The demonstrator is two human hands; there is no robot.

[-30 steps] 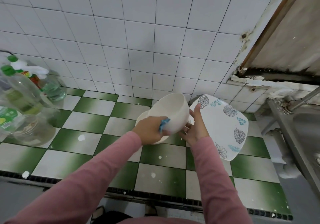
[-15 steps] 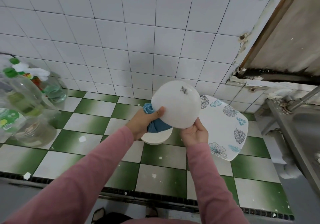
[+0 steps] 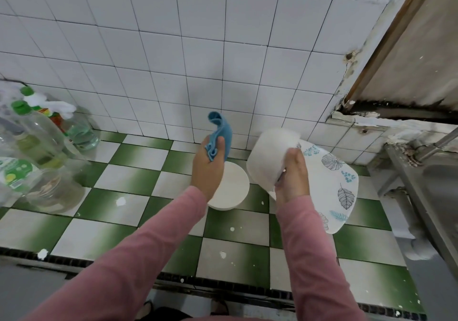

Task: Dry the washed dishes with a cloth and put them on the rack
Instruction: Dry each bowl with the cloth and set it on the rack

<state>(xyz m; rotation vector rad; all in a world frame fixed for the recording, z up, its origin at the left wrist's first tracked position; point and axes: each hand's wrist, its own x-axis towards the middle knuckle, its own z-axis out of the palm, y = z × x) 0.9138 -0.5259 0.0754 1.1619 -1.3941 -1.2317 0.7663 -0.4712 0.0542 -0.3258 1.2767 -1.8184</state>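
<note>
My right hand grips a white bowl by its rim, tilted on its side above the counter. My left hand pinches a blue cloth, lifted clear of the bowl and hanging up toward the wall. Below my left hand a second white bowl sits on the green and white checked counter. A white plate with leaf prints leans at the right, partly behind my right hand and the held bowl. No rack is in view.
Several clear plastic bottles with green caps and a glass jar crowd the left of the counter. A steel sink edge with pipes runs along the right. The white tiled wall stands behind.
My left hand has pulled the cloth out from the bowl and raised it to the left. My right hand alone now holds the bowl, moved right and tilted sideways.
</note>
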